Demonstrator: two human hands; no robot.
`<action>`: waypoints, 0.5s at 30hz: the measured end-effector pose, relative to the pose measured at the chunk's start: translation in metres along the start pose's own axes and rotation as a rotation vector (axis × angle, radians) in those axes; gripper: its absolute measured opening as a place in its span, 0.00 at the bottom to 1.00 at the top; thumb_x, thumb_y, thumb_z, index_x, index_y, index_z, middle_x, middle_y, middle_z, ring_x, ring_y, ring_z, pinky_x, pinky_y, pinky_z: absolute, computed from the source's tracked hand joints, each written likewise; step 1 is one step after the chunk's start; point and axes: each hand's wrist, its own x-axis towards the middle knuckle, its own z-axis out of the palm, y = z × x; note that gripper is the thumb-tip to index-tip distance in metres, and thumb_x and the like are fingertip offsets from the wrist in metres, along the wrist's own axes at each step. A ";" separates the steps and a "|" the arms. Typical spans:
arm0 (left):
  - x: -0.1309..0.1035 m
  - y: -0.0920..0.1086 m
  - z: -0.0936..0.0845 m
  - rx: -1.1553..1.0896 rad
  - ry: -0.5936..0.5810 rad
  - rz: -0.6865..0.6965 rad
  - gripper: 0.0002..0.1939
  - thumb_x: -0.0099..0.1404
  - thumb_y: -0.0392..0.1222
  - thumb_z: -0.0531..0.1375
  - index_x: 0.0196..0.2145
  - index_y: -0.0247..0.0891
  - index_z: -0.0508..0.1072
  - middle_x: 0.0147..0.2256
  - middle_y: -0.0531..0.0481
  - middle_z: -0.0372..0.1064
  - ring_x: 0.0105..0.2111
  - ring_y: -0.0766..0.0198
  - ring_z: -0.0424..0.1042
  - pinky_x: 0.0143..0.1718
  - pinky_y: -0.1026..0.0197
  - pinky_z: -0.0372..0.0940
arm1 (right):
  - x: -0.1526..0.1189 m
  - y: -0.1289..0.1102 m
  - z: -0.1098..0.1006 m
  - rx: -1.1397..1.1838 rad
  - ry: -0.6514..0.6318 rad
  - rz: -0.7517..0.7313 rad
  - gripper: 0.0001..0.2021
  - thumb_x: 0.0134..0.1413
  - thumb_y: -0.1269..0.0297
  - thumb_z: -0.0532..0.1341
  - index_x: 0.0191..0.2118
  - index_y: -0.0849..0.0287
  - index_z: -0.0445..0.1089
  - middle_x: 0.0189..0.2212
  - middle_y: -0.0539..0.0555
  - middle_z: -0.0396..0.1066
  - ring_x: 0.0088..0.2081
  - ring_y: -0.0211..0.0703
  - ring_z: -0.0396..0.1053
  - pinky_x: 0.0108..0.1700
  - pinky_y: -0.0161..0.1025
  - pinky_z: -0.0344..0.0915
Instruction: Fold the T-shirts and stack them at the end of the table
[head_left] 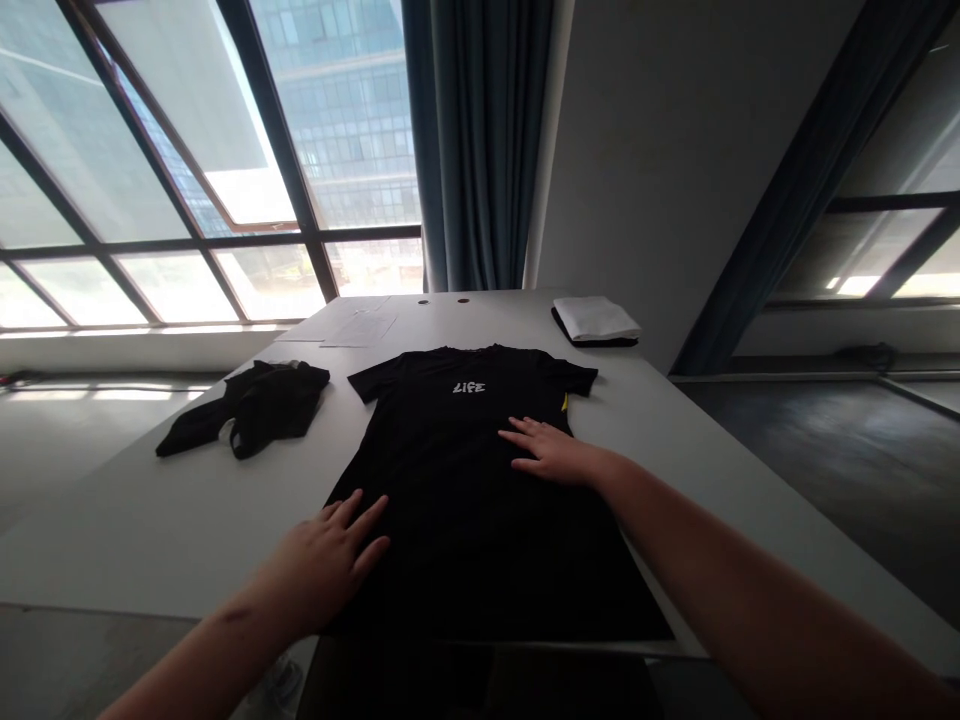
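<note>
A black short-sleeved T-shirt (465, 520) lies spread flat on the white table, its collar away from me and its hem at the near edge. White lettering runs across its chest, and a bit of yellow shows by the right side seam. On the left side of the shirt, toward the hem, rests my left hand (330, 550), fingers spread. My right hand (551, 450) lies open on the shirt's right side, below the lettering. Neither hand grips the cloth.
Crumpled black clothing (259, 400) lies on the table (705, 510) at left. Folded white cloth (596, 318) sits on something black at the back right. Paper sheets (360, 325) lie at the back left. A blue curtain (480, 150) and windows stand beyond.
</note>
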 end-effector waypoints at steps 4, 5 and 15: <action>0.079 0.008 -0.037 0.046 -0.098 -0.094 0.29 0.77 0.57 0.46 0.63 0.39 0.70 0.52 0.35 0.76 0.51 0.44 0.77 0.52 0.46 0.67 | -0.004 -0.002 -0.007 0.005 -0.015 -0.011 0.38 0.65 0.42 0.56 0.75 0.51 0.51 0.76 0.57 0.37 0.76 0.62 0.35 0.74 0.56 0.36; 0.105 0.008 -0.040 0.041 -0.075 -0.104 0.29 0.77 0.56 0.45 0.61 0.36 0.72 0.53 0.34 0.76 0.53 0.44 0.75 0.55 0.47 0.66 | -0.005 -0.002 -0.007 0.011 -0.021 -0.011 0.38 0.65 0.43 0.57 0.75 0.51 0.51 0.76 0.57 0.37 0.76 0.61 0.35 0.74 0.57 0.37; 0.280 -0.038 0.020 -0.097 -0.167 -0.503 0.40 0.74 0.57 0.44 0.72 0.21 0.54 0.68 0.18 0.52 0.68 0.31 0.55 0.64 0.35 0.52 | -0.010 -0.002 -0.015 0.082 -0.086 0.024 0.39 0.65 0.44 0.60 0.76 0.49 0.49 0.76 0.57 0.34 0.76 0.63 0.31 0.74 0.60 0.35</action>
